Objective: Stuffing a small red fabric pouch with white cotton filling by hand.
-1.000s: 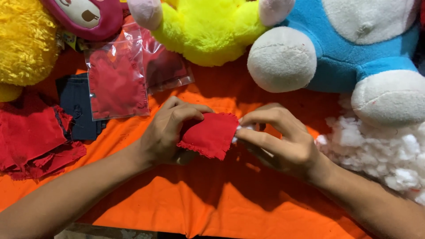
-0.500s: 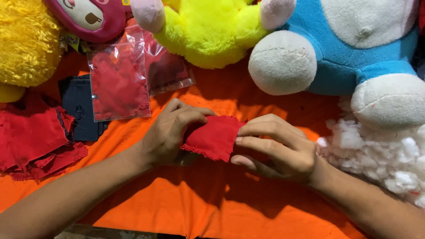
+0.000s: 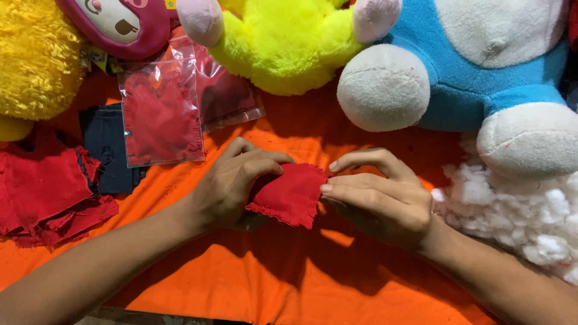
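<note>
While pinched: red cloth pouch (image 3: 290,194)

- The red pouch (image 3: 289,194) between my left hand (image 3: 232,186) and right hand (image 3: 376,198) is matt woven cloth, frayed at its edge.
- The orange sheet (image 3: 229,283) is smooth matt cloth.
- The bags (image 3: 159,114) are glossy clear plastic.
- The stuffing (image 3: 518,210) is fluffy white fibre.
- The yellow toy (image 3: 283,42) is shaggy plush.
</note>
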